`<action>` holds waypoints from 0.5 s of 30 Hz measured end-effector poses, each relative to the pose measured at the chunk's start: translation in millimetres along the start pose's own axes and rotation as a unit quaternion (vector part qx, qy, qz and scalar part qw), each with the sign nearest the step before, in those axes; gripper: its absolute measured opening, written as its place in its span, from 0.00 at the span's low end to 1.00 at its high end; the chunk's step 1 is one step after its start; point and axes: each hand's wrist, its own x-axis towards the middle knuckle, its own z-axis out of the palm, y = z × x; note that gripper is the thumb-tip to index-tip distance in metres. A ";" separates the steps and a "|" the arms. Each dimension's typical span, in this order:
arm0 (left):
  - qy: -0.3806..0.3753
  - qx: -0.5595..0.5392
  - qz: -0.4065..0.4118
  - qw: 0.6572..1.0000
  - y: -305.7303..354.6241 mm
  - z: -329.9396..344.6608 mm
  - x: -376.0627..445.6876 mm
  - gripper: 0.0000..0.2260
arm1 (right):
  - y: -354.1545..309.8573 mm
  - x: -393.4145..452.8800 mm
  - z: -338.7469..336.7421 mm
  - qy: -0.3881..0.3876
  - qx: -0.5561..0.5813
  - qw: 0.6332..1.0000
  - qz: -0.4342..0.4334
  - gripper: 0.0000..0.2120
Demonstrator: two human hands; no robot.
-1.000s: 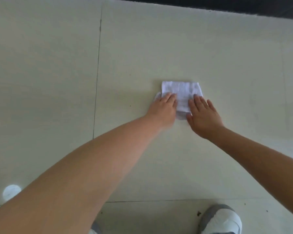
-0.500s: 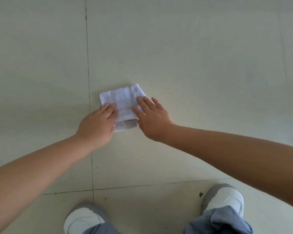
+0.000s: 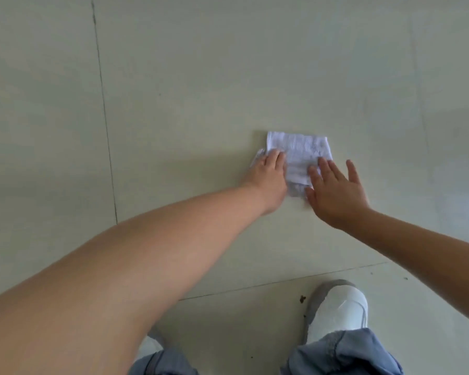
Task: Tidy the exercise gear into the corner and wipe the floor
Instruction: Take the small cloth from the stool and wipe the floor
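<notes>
The folded white cloth (image 3: 299,155) has slid rightward, away from the dark tile seam (image 3: 104,117). Left hand (image 3: 268,180) and right hand (image 3: 336,193) press it flat on the floor (image 3: 201,77), fingers straight, gripping nothing.

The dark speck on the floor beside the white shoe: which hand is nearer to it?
Right. The right hand presses the white cloth almost straight beyond the dark speck; the left hand presses the cloth further left and beyond.
</notes>
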 end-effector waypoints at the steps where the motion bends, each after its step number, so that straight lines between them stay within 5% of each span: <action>1: 0.012 0.002 -0.008 1.000 -3.4 -7.4 10.6 0.24 | 5.1 11.1 -4.7 0.014 0.019 1.000 0.012 0.27; 7: 0.045 -0.024 -0.060 0.997 -55.8 -25.3 28.9 0.22 | -7.2 70.5 -52.4 0.062 0.141 0.988 0.010 0.25; 12: 0.162 -0.017 -0.066 0.984 -124.9 5.9 -6.1 0.27 | -61.8 90.4 -75.1 0.098 0.141 0.982 -0.073 0.26; 15: 0.135 0.026 -0.065 0.988 -144.0 32.4 -42.2 0.21 | -97.2 72.5 -71.5 0.102 0.123 0.981 -0.114 0.26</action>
